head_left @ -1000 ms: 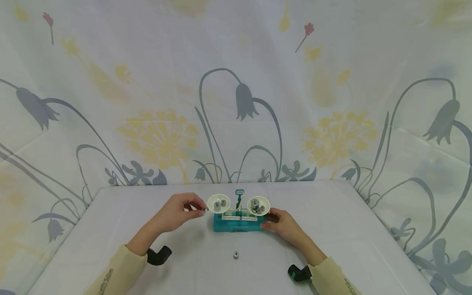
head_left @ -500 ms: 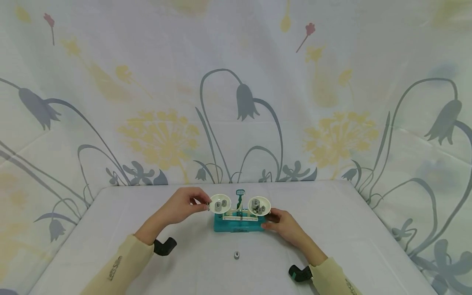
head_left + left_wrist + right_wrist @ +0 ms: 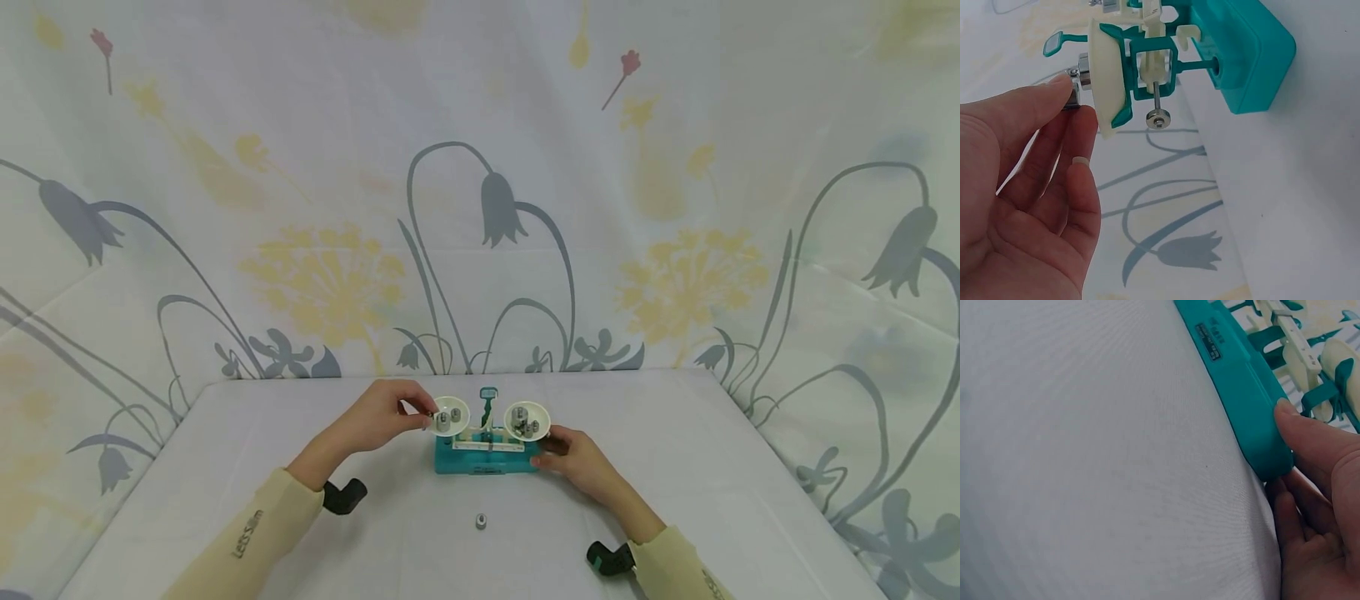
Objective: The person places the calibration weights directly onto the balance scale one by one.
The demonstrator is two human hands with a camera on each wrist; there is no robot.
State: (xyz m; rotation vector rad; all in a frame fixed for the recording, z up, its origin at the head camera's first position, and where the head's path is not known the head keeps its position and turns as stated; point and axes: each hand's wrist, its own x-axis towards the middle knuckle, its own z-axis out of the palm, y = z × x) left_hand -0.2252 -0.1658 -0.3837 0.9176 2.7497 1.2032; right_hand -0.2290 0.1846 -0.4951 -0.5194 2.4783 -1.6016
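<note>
A teal balance scale [image 3: 480, 463] stands on the white-covered table, with a cream pan on each side. Between thumb and finger, my left hand [image 3: 384, 417] pinches a small metal weight [image 3: 1073, 98] at the rim of the left pan [image 3: 462, 427]. Two metal weights [image 3: 443, 419] stand in that pan. Several more weights [image 3: 521, 414] sit together in the right pan [image 3: 543, 417]. My right hand [image 3: 576, 460] grips the right end of the scale's base [image 3: 1254, 419], its thumb on top and its other fingers partly hidden.
One loose metal weight [image 3: 481, 522] stands on the table [image 3: 420, 550] in front of the scale. A flower-patterned cloth [image 3: 480, 275] hangs behind and along both sides. Black wrist devices [image 3: 345, 497] are on both arms.
My left hand has moved right with the pinched weight, from beside the left pan to over its rim. My right hand stays on the base.
</note>
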